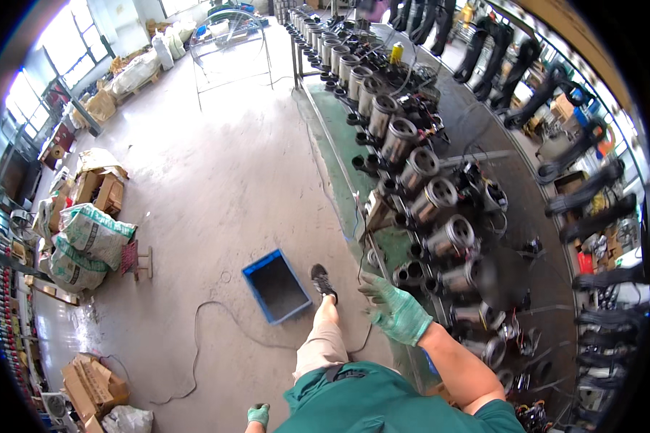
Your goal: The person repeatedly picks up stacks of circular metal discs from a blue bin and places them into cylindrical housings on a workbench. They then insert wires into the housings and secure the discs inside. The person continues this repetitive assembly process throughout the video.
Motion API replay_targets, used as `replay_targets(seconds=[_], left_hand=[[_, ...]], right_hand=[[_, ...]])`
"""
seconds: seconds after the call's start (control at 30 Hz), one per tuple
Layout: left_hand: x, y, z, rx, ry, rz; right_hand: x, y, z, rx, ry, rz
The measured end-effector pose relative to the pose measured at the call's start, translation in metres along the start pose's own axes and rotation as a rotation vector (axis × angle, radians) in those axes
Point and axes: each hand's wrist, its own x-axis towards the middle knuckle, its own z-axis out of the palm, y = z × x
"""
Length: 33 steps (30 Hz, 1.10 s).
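Right hand (397,312), green-gloved, hovered with fingers apart and empty beside the nearest motor housing (410,273) at the surface (339,137) edge. Left hand (258,414) hung low; its fingers' state could not be told. The long row of housings stood in place, none lifted.

Long tabletop (498,209), dark and worn, green mat strip (339,137) along its near edge, runs from top centre down to lower right. On it: a row of upright metal cylinder housings (419,169), shiny steel with dark open tops, packed close one behind another. Small black ring parts (361,162) line the mat edge beside them. Tangled black cables (426,108) and small parts behind the row; yellow bottle (396,52) near the far end.

Floor (217,166), grey concrete, stained. On it: blue plastic crate (276,286), open, just left of the tabletop; grey cable (195,353) snaking; filled sacks (87,238); cardboard boxes (97,187); metal frame stand (231,50) far back.
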Motion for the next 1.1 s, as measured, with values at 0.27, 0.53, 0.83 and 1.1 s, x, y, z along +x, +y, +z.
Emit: replay_targets(seconds=[0.27, 0.53, 0.83, 1.1], left_hand=[[0.252, 0.373, -0.011, -0.275, 0.049, 0.260], [0.307, 0.787, -0.171, 0.021, 0.141, 0.824], [0.451, 0.852, -0.247, -0.098, 0.244, 0.480], [0.523, 0.879, -0.286, 0.027, 0.013, -0.187]], right_hand=[[0.239, 0.046, -0.075, 0.042, 0.311, 0.236], [0.519, -0.003, -0.123, 0.051, 0.277, 0.150], [0.870, 0.063, -0.133, 0.075, 0.147, 0.114], [1.150, 0.020, -0.148, 0.125, 0.066, -0.064]])
